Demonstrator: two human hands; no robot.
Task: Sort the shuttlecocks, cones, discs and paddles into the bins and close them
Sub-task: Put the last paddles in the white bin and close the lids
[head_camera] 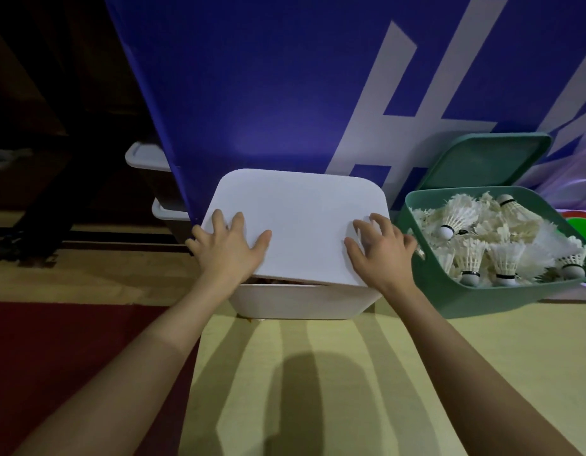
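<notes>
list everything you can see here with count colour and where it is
white lid: one, white, lying slightly askew on the white bin, a gap at the near edge
white bin: one, white, centre, on the floor
green bin: one, green, right of the white bin, open
shuttlecocks: many, white, heaped in the green bin
green lid: one, green, leaning behind the green bin
grey bins: two, grey, partly hidden at the left behind the banner
banner: one, blue with white letters, behind the bins
left hand: on the lid's near left corner
right hand: on the lid's near right corner
</notes>
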